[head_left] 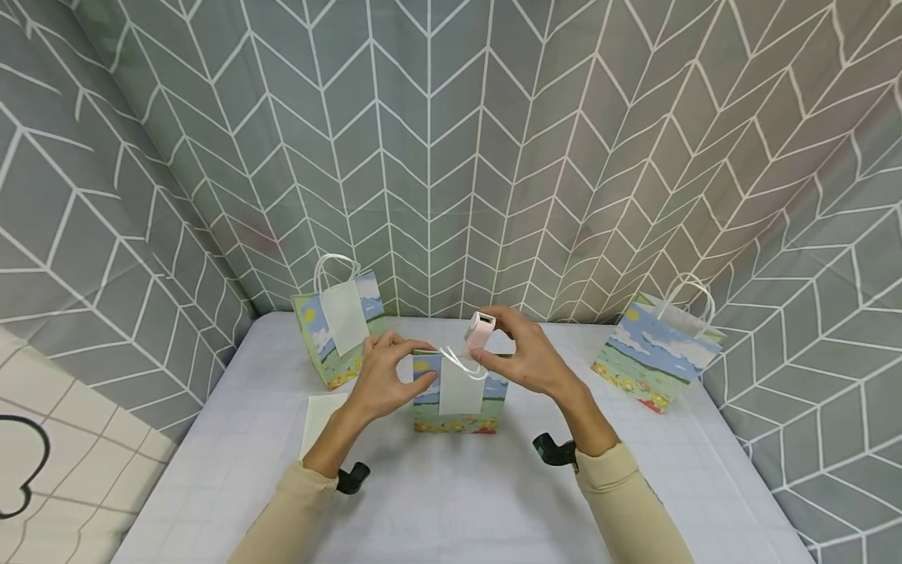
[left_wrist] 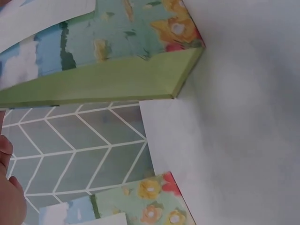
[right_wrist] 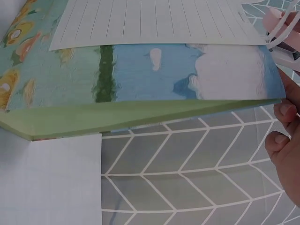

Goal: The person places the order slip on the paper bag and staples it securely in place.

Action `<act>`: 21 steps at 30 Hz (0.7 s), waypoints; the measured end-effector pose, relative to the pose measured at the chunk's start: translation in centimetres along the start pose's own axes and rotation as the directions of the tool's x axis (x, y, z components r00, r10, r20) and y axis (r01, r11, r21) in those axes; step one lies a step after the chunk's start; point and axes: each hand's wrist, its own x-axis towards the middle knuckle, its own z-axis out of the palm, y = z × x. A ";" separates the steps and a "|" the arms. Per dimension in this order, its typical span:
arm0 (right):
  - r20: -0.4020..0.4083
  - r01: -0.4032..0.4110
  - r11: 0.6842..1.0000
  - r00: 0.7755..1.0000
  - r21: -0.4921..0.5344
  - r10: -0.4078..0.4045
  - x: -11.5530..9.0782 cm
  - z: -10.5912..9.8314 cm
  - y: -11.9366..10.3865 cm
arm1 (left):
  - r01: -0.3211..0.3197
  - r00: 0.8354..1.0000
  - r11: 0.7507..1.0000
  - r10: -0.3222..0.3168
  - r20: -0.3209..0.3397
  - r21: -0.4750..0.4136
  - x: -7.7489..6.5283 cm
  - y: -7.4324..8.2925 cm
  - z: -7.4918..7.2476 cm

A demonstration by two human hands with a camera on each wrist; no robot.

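Note:
A paper gift bag (head_left: 451,424) printed with sky, clouds and flowers stands upright at the middle of the table, a lined white sheet of paper (right_wrist: 154,23) on its front. My left hand (head_left: 384,374) grips its upper left corner, thumb in front and index finger along the rim. Above the bag's right side, my right hand (head_left: 532,356) pinches a small pink-and-white device (head_left: 478,334) with a dark rectangular slot at its top end. White cord handles (head_left: 460,363) droop over the front, close by the device. Other right fingers lie near the bag's top edge in the right wrist view.
Two matching bags with upright handles stand at the back left (head_left: 308,323) and at the right (head_left: 651,352); the left one has a white sheet on its front. Another white sheet (head_left: 320,413) lies beside my left forearm. Patterned curtains (head_left: 430,157) enclose the table.

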 end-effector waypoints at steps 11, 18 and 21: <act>-0.100 -0.031 0.999 0.994 -0.012 0.030 -0.5 -1.3 1.0 | 0.055 0.997 0.998 -0.057 0.058 0.035 -1.2 -1.2 -0.5; -0.154 -0.053 0.999 0.987 -0.010 0.051 -1.5 -2.5 2.3 | 0.096 0.993 0.994 -0.100 0.068 0.049 -1.4 -1.7 -1.0; -0.163 -0.083 0.996 0.984 -0.019 0.078 -2.1 -3.0 3.0 | 0.107 0.993 0.993 -0.110 0.052 0.057 -1.4 -1.9 -1.2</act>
